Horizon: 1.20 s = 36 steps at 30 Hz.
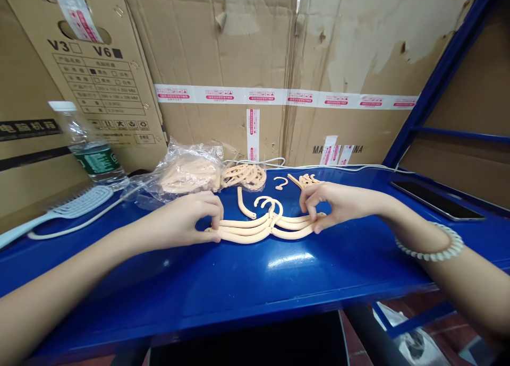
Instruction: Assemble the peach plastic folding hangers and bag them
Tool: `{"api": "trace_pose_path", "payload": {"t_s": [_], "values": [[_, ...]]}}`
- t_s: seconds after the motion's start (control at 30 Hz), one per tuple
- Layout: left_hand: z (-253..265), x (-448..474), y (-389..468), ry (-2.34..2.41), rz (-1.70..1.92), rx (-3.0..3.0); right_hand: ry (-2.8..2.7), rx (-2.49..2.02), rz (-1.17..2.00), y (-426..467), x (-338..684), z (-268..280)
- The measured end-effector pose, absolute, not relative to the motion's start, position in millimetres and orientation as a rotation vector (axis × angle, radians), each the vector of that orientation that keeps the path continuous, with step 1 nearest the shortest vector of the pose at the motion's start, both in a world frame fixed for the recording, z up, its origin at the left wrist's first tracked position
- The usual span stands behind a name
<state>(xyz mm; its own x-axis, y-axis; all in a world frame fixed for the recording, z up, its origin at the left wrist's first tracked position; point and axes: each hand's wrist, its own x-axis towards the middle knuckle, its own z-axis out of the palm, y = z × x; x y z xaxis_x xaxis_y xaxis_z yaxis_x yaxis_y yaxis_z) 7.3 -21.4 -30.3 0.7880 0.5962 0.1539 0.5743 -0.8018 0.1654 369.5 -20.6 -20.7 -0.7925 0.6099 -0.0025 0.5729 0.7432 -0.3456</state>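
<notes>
A small stack of peach-coloured plastic hangers (247,231) lies flat on the blue table, hooks pointing away from me. My left hand (193,217) pinches the left ends of their arms between thumb and fingers. At the opposite ends, my right hand (332,204) pinches the right tips the same way; a beaded bracelet circles that wrist. Just behind the stack rests a loose curved hanger arm (244,204). A single loose hook (281,183) lies farther back, and more hooks (308,180) are heaped behind my right hand, partly hidden by it.
At the back left are a clear plastic bag of peach parts (191,169) and a pile of hooks (245,176). A water bottle (93,153) and a pale blue hairbrush (75,204) sit left. A phone (436,200) lies right. Cardboard (223,47) lines the back; a white cable (350,168) runs along it.
</notes>
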Motion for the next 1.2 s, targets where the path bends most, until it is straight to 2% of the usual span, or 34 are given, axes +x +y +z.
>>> {"api": "trace_pose_path", "payload": {"t_s": [0.3,1.0,1.2], "values": [[-31,9,-21,1.025,0.276,2.714,-2.854,-1.01,0.558,-17,369,-20],[-38,12,-21,1.039,0.316,2.837,-2.864,-1.19,0.195,-26,361,-20],[-38,15,-24,1.054,0.341,2.853,-2.829,-1.229,0.216,-32,360,-15]]}}
